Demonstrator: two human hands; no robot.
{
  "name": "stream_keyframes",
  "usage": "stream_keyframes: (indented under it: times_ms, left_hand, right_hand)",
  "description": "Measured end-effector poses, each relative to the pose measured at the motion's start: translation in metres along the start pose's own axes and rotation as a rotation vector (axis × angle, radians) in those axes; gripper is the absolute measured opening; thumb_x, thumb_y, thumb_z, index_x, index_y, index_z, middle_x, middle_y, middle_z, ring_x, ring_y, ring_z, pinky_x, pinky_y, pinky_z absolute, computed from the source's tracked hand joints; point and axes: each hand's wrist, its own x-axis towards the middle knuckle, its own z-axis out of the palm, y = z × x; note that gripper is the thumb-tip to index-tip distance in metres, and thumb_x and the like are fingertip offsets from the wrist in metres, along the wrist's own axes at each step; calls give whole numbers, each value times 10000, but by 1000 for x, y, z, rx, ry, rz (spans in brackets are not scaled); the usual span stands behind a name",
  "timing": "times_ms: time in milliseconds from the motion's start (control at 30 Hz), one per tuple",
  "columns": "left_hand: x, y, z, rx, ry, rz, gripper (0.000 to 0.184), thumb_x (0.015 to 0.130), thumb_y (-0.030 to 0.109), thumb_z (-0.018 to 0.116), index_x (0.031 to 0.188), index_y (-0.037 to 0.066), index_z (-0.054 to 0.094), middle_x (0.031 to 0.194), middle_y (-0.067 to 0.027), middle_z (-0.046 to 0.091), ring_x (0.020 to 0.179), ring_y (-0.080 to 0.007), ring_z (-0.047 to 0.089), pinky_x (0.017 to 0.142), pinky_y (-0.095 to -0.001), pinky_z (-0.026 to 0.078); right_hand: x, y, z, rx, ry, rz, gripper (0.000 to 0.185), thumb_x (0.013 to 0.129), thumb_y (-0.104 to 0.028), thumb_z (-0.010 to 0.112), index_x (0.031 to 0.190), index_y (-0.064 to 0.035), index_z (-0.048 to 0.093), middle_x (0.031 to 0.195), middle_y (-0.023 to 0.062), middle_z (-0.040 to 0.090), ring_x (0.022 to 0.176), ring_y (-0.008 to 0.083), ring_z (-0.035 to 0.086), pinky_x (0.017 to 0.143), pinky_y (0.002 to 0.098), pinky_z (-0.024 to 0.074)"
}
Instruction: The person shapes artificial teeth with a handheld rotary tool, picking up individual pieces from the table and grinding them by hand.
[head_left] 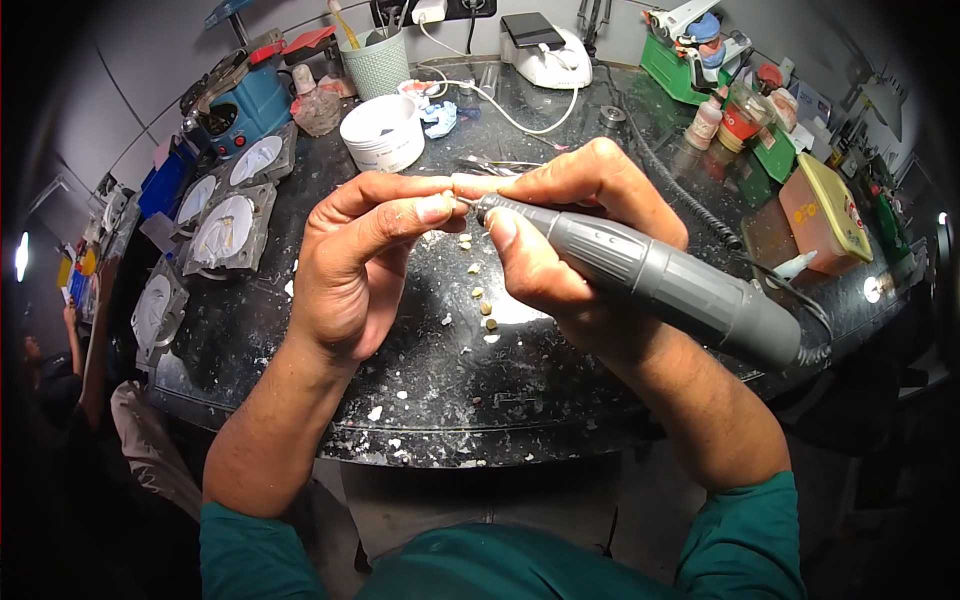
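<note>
My right hand (585,225) is wrapped round a grey rotary handpiece (650,265), whose narrow tip points left. The fingers of my left hand (365,240) pinch a tiny pale piece (455,196), mostly hidden between the fingertips; its kind cannot be made out. The handpiece tip is right at this piece, and the fingertips of both hands meet there. Below them on the black bench (420,350), several small yellowish tooth-like pieces (486,308) lie in a loose row.
Metal flasks with white plaster (225,232) stand at the left. Behind my hands are a white tub (383,135), a holder with tools (377,68) and a phone (532,31). A coiled cord (690,200), bottles (704,122) and a yellow-lidded box (825,210) are at the right. White crumbs litter the bench.
</note>
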Motion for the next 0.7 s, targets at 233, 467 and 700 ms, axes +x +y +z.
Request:
stream_keyframes:
  times_ms: [233, 467, 700]
  left_hand:
    - [-1, 0, 0, -48, -3, -53, 158, 881, 30, 590, 1006, -15, 675, 1036, -168, 702, 962, -194, 668, 935, -333, 494]
    - [-1, -1, -2, -31, -12, -61, 170, 888, 44, 577, 1024, -13, 659, 1058, -158, 695, 971, -183, 660, 949, -326, 477]
    - [-1, 0, 1, -30, -2, -60, 153, 885, 42, 589, 1011, -11, 657, 1051, -150, 697, 964, -175, 659, 952, -326, 479]
  right_hand:
    - [-1, -2, -2, 28, -45, 43, 163, 779, -16, 702, 898, 11, 594, 827, 92, 658, 676, 96, 603, 604, 226, 489]
    - [-2, 0, -2, 30, -47, 42, 166, 782, -11, 700, 899, 11, 585, 827, 98, 663, 678, 97, 607, 609, 230, 494]
    - [-2, -2, -3, 34, -44, 64, 168, 776, -9, 698, 897, 12, 582, 828, 94, 658, 681, 94, 602, 611, 228, 491]
